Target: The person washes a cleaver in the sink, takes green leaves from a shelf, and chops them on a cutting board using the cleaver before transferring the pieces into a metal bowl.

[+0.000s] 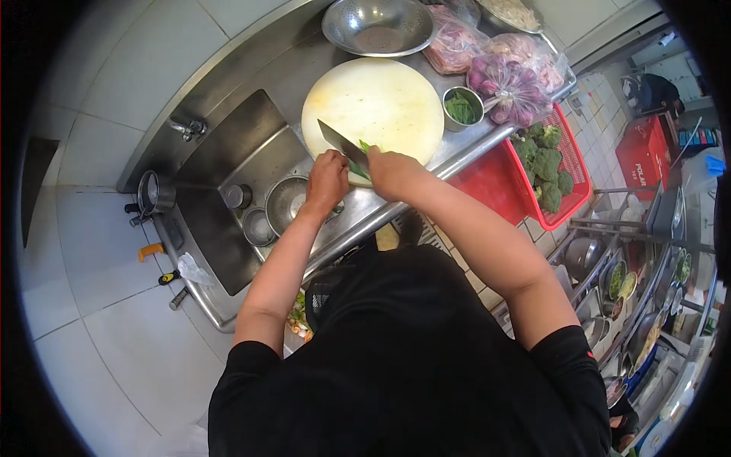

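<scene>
In my right hand [392, 174] is a kitchen knife [339, 141] with a broad dark blade, pointing up and left over the near edge of a round, pale cutting board [373, 99]. My left hand [328, 183] is closed, its fingers curled beside the blade. A green leafy vegetable [358, 170] shows between the two hands at the board's edge; my left fingers seem to pinch it, though they partly hide it. To the right of the board stands a steel cup [462, 108] with cut greens inside.
A steel colander [378, 27] stands behind the board, beside bags of purple onions [509, 87] and meat [454, 42]. Right of the counter is a red basket of broccoli [548, 167]. The sink [228, 221] lies left, with a steel bowl [286, 204] nearby.
</scene>
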`<state>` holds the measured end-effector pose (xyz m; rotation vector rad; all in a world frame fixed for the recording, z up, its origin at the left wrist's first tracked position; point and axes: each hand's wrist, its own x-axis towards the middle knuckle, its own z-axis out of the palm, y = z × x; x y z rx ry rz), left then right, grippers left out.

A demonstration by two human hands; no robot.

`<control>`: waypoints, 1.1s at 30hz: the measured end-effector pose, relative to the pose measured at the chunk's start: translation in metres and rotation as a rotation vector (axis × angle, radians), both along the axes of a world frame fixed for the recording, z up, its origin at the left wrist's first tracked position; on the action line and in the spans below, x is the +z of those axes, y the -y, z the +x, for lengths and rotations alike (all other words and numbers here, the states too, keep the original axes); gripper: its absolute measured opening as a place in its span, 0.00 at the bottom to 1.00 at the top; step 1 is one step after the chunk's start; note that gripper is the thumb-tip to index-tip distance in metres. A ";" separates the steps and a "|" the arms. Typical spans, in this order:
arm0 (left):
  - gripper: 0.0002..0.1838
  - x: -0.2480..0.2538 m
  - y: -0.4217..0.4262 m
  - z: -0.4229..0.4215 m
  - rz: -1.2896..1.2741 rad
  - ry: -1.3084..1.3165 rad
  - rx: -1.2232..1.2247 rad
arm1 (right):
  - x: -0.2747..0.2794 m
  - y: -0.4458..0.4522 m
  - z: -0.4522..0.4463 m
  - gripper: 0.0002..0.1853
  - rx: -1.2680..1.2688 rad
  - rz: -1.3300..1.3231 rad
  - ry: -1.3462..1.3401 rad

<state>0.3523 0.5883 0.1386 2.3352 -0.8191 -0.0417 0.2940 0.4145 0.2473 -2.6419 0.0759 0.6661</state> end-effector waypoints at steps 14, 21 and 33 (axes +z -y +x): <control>0.04 -0.003 -0.006 0.008 0.037 -0.003 0.083 | -0.026 0.034 -0.105 0.12 -0.111 0.034 0.045; 0.05 0.002 -0.009 0.005 -0.036 -0.052 0.097 | -0.018 0.012 -0.054 0.11 -0.089 -0.005 0.033; 0.08 -0.009 -0.013 0.019 0.097 0.013 0.037 | -0.036 0.010 -0.067 0.09 0.016 -0.032 0.157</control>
